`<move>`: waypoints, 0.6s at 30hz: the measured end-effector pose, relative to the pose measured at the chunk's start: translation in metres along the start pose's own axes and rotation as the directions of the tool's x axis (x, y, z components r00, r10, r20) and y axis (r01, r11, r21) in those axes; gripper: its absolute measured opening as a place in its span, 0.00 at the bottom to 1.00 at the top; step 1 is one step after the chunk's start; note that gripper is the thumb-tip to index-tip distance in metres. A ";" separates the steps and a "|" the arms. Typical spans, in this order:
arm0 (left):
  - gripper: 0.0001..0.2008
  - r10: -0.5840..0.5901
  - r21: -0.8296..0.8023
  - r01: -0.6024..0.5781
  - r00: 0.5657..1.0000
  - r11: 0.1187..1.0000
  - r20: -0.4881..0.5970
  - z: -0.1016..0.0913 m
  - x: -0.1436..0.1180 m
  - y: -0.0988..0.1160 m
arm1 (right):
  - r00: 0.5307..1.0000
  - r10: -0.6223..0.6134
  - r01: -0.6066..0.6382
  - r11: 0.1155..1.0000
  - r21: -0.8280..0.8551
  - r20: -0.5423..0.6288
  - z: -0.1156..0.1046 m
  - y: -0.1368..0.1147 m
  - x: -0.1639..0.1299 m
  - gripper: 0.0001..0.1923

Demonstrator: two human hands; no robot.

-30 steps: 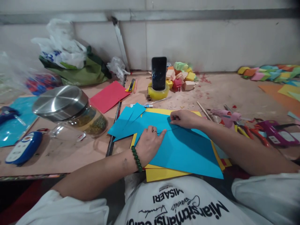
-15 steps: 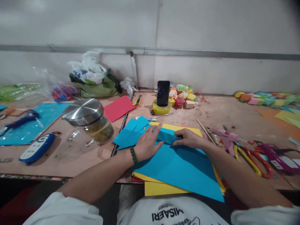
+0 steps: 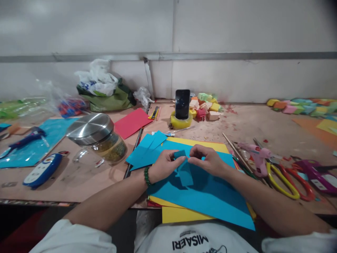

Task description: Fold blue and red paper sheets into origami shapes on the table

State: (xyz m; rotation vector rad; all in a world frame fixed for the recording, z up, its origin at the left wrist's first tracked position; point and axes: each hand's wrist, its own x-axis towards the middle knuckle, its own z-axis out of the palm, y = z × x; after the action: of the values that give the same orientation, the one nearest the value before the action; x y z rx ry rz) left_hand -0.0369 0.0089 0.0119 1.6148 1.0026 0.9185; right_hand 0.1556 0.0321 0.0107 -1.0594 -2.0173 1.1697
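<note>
Head view: on the far left, a dark blue glue gun (image 3: 27,137) lies on blue paper in clear plastic (image 3: 56,131), and nearer is a blue and white gadget (image 3: 43,170). Farther back sits a green bag (image 3: 110,102) with a white plastic bag (image 3: 97,75) on top. Next comes a glass mug (image 3: 113,149) with a shiny metal lid (image 3: 91,128) (something green and brown is inside). Right of it lies a red paper (image 3: 133,123), and nearer are small blue papers (image 3: 143,151). The left hand (image 3: 162,167), with green beads (image 3: 146,176) on its wrist, pinches a blue paper strip (image 3: 186,177) between thumb and fingers. The strip is in the middle, over a big blue sheet (image 3: 210,196) that lies on yellow paper (image 3: 181,214). Far behind it, a black phone (image 3: 182,103) stands up in a yellow tape roll (image 3: 181,123), just left of some paper cubes (image 3: 205,105). The right hand (image 3: 209,161) is curled, its thumb and finger close together at the strip's top; I cannot tell if they grip it. To the right are a pink glue gun (image 3: 256,154), yellow handles (image 3: 292,195), red handles (image 3: 308,195) and a purple gadget (image 3: 316,175).
</note>
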 end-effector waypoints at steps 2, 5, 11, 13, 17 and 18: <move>0.19 0.012 0.064 -0.017 0.996 0.998 0.083 0.003 -0.002 0.000 | 1.000 -0.008 0.009 0.998 0.058 -0.021 0.000 -0.002 0.001 0.22; 0.17 -0.004 0.127 -0.013 0.992 0.992 0.126 0.006 -0.002 -0.002 | 1.000 -0.017 0.018 0.998 0.068 -0.011 0.000 -0.003 0.002 0.23; 0.22 0.060 0.098 -0.062 0.998 0.993 0.025 0.004 -0.001 -0.001 | 0.993 -0.085 0.088 0.995 0.039 -0.076 -0.008 -0.002 0.000 0.22; 0.23 0.080 0.107 -0.083 0.996 0.991 0.032 0.003 -0.002 0.000 | 0.988 -0.125 0.128 0.991 0.033 -0.090 -0.007 -0.001 -0.002 0.20; 0.22 0.152 0.194 -0.160 0.987 0.968 0.057 0.004 -0.004 -0.001 | 0.963 -0.236 0.240 0.971 0.012 -0.130 -0.001 -0.001 -0.003 0.19; 0.22 0.162 0.215 -0.172 0.985 0.962 0.061 0.005 -0.005 -0.001 | 0.955 -0.263 0.265 0.964 0.000 -0.134 0.000 -0.001 -0.003 0.18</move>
State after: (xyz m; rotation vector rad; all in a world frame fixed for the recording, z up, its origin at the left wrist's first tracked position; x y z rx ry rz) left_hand -0.0345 0.0032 0.0095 1.9208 0.9758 0.9053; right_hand 0.1565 0.0291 0.0108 -0.8054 -1.9675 0.9506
